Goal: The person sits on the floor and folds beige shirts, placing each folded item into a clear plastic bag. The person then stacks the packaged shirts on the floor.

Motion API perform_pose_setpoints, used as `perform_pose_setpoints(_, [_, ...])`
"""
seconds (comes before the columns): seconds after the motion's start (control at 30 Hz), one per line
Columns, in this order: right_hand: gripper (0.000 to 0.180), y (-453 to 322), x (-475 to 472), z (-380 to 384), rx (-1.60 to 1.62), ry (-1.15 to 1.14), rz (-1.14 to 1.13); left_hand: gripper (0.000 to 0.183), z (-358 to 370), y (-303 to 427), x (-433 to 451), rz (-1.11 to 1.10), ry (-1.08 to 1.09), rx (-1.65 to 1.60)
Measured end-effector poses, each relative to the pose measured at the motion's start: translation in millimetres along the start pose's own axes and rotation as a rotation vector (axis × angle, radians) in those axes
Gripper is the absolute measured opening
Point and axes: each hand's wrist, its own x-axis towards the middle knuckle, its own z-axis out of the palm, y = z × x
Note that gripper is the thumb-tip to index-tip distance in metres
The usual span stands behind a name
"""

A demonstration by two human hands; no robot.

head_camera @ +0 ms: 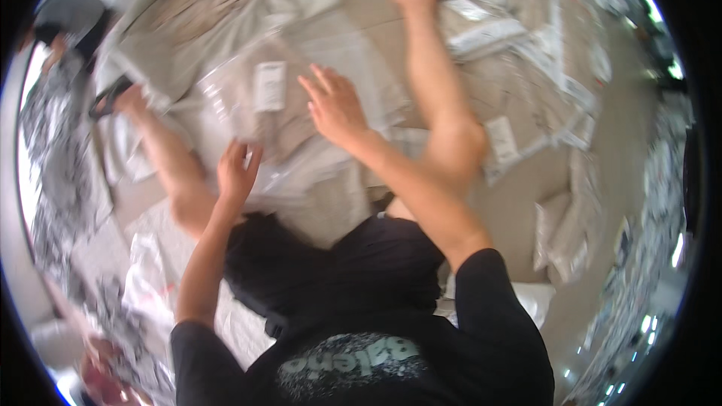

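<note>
A clear plastic bag [225, 90] with folded beige fabric inside lies flat between my spread legs, and a white label [270, 86] shows on it. My right hand [333, 104] is at the bag's right side, fingers apart, with nothing held. By the bag's lower left edge is my left hand [238, 169], its thumb and fingers a little apart; whether it touches the plastic cannot be told. More clear plastic [361, 62] and light beige cloth [333, 197] lie around and below the bag.
Bagged beige garments [524, 96] are spread beyond my right leg. Beige fabric [220, 0] lies in a heap at the upper left. A white plastic bag [148, 276] is at the lower left. Another person [70, 28] in a grey cap is at the left rim, beside piled grey patterned material [62, 163].
</note>
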Motion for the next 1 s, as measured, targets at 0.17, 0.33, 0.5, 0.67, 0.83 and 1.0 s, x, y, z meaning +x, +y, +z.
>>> perform_pose_setpoints(0.17, [0.067, -34.5, -14.0, 53.8, -0.078, -0.294, -0.163, 0.073, 18.4, -74.0, 44.2, -0.915, 0.279, -0.458])
perform_pose_setpoints(0.33, [0.068, -28.4, -24.1, 55.2, -0.066, -0.325, -0.139, 0.069, 21.0, -68.3, 69.8, -0.984, 0.003, -1.036])
perform_pose_setpoints(0.5, [0.088, 13.4, 20.2, 43.4, 0.536, 0.018, 0.239, 0.053, 1.7, -25.9, 83.4, -0.697, 0.005, -1.353])
perform_pose_setpoints(0.67, [0.109, 31.7, 94.6, 9.3, 1.364, -0.141, 0.724, 0.046, -52.8, -24.2, 55.6, -0.590, -0.131, -1.423])
perform_pose_setpoints(0.83, [0.050, -29.0, 91.6, -27.8, 1.787, -0.281, 0.681, 0.055, -52.9, -67.2, 24.7, -0.663, -0.164, -1.682])
perform_pose_setpoints(1.0, [0.069, -17.2, 74.5, -46.7, 1.794, -0.375, 0.641, 0.067, -37.4, -55.4, 29.3, -0.798, -0.145, -1.562])
